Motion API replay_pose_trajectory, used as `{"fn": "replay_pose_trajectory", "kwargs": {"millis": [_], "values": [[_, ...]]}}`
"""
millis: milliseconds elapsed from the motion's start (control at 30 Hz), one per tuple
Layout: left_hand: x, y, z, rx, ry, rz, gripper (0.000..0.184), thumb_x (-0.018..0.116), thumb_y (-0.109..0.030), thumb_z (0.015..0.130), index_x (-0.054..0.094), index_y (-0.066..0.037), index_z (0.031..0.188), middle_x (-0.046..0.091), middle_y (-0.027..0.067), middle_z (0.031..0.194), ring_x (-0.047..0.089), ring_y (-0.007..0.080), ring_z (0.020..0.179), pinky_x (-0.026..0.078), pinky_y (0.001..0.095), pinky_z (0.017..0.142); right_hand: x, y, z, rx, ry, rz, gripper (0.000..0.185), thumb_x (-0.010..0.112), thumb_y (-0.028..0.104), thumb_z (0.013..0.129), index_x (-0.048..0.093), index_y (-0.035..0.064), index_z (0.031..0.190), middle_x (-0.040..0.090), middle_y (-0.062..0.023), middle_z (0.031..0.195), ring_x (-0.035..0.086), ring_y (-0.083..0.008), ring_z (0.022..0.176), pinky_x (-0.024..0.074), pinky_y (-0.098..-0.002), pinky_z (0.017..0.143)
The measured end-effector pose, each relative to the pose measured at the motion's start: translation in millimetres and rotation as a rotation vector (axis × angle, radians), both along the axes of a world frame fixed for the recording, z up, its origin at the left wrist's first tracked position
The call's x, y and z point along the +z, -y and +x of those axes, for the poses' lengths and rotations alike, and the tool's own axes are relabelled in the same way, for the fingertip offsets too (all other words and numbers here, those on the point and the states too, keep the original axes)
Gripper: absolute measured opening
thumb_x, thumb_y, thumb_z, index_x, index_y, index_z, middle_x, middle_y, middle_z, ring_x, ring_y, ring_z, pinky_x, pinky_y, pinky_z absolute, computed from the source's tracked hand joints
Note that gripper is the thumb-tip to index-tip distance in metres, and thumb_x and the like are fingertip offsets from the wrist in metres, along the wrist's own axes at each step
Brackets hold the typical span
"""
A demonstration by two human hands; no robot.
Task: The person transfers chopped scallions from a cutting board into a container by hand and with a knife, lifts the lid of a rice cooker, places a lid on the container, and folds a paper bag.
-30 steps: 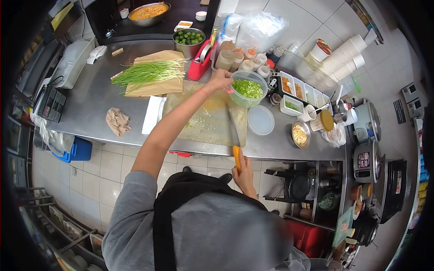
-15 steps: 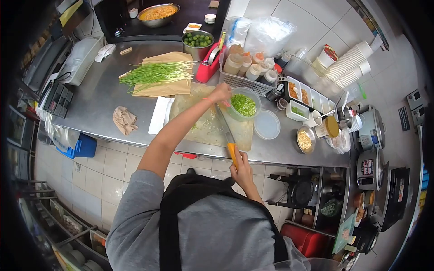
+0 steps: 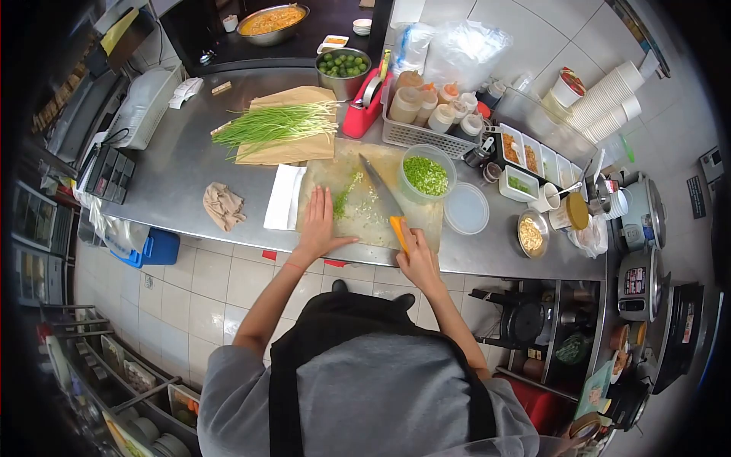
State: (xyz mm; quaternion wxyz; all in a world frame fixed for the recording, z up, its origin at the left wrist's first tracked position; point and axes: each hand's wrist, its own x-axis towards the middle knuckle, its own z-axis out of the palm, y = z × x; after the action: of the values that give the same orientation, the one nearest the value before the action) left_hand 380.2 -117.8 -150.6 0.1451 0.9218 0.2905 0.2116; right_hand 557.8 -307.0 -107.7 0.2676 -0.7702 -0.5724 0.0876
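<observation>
My right hand (image 3: pixel 419 257), at five o'clock from the middle of the cutting board (image 3: pixel 422 219), is wrapped round the orange handle of the knife (image 3: pixel 382 188). Its blade points to eleven o'clock over the board; whether the edge touches, I can't tell. My left hand (image 3: pixel 317 227) lies at eight o'clock with its fingers stretched out flat, grasping nothing, beside the white paper (image 3: pixel 285 199).

The work looks partly done, I'd judge. The clear tub (image 3: pixel 426 174) at two o'clock holds plenty of chopped greens (image 3: pixel 425 176), and it is uncovered: its lid (image 3: pixel 466 208) lies at three o'clock on the tabletop (image 3: pixel 177 164). A small line of cut bits (image 3: pixel 342 201) sits near my left fingers, outside the tub, with pale flecks scattered by the blade. At ten o'clock, a bundle of long green stalks (image 3: pixel 280 124) lies uncut on brown paper (image 3: pixel 321 151).
</observation>
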Motion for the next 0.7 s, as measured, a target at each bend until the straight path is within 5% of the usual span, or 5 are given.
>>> {"fn": "replay_pose_trajectory", "kwargs": {"millis": [300, 500, 600, 700], "values": [[-6, -21, 61, 0.028, -0.027, 0.034, 0.118, 0.066, -0.064, 0.065, 0.013, 0.010, 0.139, 0.019, 0.0314, 0.142, 0.015, 0.0416, 0.135, 0.016, 0.0476, 0.110, 29, 51, -13, 0.038, -0.379, 0.168, 0.066, 0.053, 0.001, 0.071, 0.041, 0.0091, 0.135, 0.053, -0.0162, 0.102, 0.058, -0.0328, 0.086, 0.0485, -0.0359, 0.074], [6, -27, 83, -0.105, 0.218, -0.220, 0.061, 0.060, -0.022, 0.084, 0.034, 0.004, 0.133, 0.041, 0.0249, 0.133, 0.044, 0.0383, 0.119, 0.038, 0.0407, 0.099, 31, 84, -19, -0.191, -0.372, 0.052, 0.066, 0.054, 0.001, 0.071, 0.042, 0.0133, 0.135, 0.055, -0.0150, 0.105, 0.059, -0.0336, 0.085, 0.0490, -0.0373, 0.073], [2, -37, 79, -0.111, 0.368, -0.189, 0.040, 0.056, -0.001, 0.082, 0.051, 0.000, 0.122, 0.053, 0.0214, 0.122, 0.052, 0.0360, 0.111, 0.043, 0.0374, 0.094, 18, 90, -22, -0.208, -0.257, 0.019, 0.068, 0.056, 0.004, 0.072, 0.038, 0.0143, 0.137, 0.053, -0.0152, 0.110, 0.059, -0.0353, 0.087, 0.0496, -0.0394, 0.073], [14, -47, 85, -0.123, 0.395, -0.219, 0.029, 0.051, 0.004, 0.083, 0.059, 0.000, 0.110, 0.059, 0.0195, 0.114, 0.057, 0.0344, 0.105, 0.046, 0.0372, 0.090, 10, 87, -28, -0.162, -0.221, -0.002, 0.069, 0.057, 0.006, 0.073, 0.036, 0.0153, 0.138, 0.052, -0.0151, 0.112, 0.059, -0.0365, 0.089, 0.0498, -0.0408, 0.073]]}}
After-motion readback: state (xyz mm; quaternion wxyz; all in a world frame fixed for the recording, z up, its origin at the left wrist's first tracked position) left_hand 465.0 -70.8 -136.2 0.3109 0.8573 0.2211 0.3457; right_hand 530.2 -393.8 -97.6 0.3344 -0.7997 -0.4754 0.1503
